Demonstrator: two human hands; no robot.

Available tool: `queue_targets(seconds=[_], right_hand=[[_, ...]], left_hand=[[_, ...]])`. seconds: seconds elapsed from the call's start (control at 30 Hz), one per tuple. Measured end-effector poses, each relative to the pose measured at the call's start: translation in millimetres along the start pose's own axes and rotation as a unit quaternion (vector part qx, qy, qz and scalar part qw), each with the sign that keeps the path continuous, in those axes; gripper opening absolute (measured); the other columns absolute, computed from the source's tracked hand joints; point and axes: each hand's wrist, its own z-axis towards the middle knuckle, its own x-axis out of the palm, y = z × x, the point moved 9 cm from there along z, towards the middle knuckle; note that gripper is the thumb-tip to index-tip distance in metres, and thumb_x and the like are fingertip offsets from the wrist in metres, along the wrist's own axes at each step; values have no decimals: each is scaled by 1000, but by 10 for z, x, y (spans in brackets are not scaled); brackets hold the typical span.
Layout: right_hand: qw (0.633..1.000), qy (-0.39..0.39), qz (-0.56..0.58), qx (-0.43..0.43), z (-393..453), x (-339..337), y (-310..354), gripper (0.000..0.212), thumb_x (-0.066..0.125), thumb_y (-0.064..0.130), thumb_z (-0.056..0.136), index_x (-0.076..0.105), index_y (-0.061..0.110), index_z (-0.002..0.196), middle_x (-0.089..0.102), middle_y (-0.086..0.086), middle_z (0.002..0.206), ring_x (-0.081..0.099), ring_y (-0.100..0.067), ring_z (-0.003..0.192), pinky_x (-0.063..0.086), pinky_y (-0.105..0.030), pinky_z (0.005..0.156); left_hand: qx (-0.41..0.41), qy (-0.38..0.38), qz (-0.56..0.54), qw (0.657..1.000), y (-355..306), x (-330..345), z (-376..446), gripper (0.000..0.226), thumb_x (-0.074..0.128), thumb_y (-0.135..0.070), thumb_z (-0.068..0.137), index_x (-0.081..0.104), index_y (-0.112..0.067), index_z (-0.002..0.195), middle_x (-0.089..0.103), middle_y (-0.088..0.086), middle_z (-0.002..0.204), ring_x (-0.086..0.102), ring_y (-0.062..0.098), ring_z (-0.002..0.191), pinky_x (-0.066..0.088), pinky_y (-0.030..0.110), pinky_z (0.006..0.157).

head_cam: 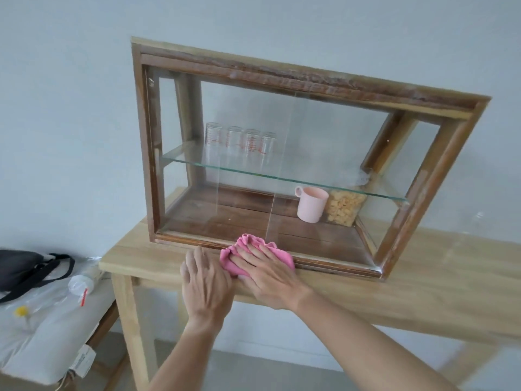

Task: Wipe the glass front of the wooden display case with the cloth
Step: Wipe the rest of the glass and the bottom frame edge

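Observation:
A wooden display case (296,77) with a glass front (225,193) stands on a light wooden table (423,283). A pink cloth (251,245) lies bunched at the case's bottom front edge, near the middle. My right hand (270,277) is pressed flat on the cloth, fingers spread. My left hand (207,283) rests flat on the table edge just left of the cloth, its fingers touching the cloth's side.
Inside the case, several measuring glasses (239,142) stand on a glass shelf (282,179); a pink mug (311,203) and a jar of snacks (344,207) sit below. At left, a cushioned bench (56,334) holds a black bag (22,266) and a plastic bottle (81,283).

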Motion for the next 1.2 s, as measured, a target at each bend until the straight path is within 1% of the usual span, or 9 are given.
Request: queue_targets(seconds=[0.2,0.37,0.5,0.63,0.73,0.8,0.9,1.0,1.2], right_hand=[[999,-23,32,19,-546,-9,-405,58,33,36,110,22,16,163,13,-2,172,-2,-14,159,1,-38,129],[996,-36,57,56,-1149,-27,-872,59,33,38,107,25,19,162,18,1,171,-2,-9,158,0,-36,128],[992,-54,43,102,-1730,-81,-1334,55,34,32,107,27,24,162,24,5,168,3,-8,157,5,-36,128],[985,-65,41,152,-2186,-150,-1655,52,33,28,108,33,18,159,36,2,162,11,0,153,1,-24,126],[978,-50,78,186,-2207,-176,-1670,50,35,22,109,36,17,159,36,7,161,17,-4,154,4,-24,126],[966,-63,92,233,-2249,-187,-1639,47,30,21,110,42,20,156,40,13,156,24,-6,151,15,-30,125],[918,-59,63,388,-2469,-96,-1637,49,22,28,108,44,32,151,41,17,157,27,-5,148,24,-39,121],[862,-32,42,504,-2466,-37,-1528,47,25,34,106,37,42,150,34,20,155,22,-11,146,17,-50,119],[900,-23,58,431,-1674,12,-852,51,20,41,105,30,43,154,27,24,161,13,-8,150,10,-48,120]], left_hand=[[81,32,-2,996,-607,163,-262,43,25,-28,89,55,-21,120,55,-3,125,47,23,123,32,36,108],[128,23,-14,991,-983,200,-468,40,30,-25,87,63,-12,105,63,4,114,56,28,109,38,39,102],[142,28,-24,989,-1270,281,-596,43,33,-26,89,64,-9,115,63,9,125,56,31,120,36,42,107],[117,57,-13,991,-1420,374,-652,63,14,-32,91,56,-7,131,53,16,140,47,35,133,33,48,115],[124,67,-2,990,-1430,402,-650,73,2,-36,89,47,-9,140,45,13,148,37,32,141,26,46,119],[141,65,-9,988,-1404,401,-649,74,0,-38,90,45,-9,141,44,10,150,34,29,144,24,43,120],[167,69,-40,983,-1329,378,-647,70,4,-37,95,45,-7,144,42,10,154,33,26,147,24,41,123],[199,56,-59,977,-1263,281,-648,59,19,-31,97,60,-5,131,55,12,144,47,28,140,37,45,117],[192,34,-54,979,-777,139,-492,55,23,-29,96,61,-9,131,56,7,144,49,27,138,37,45,117]])
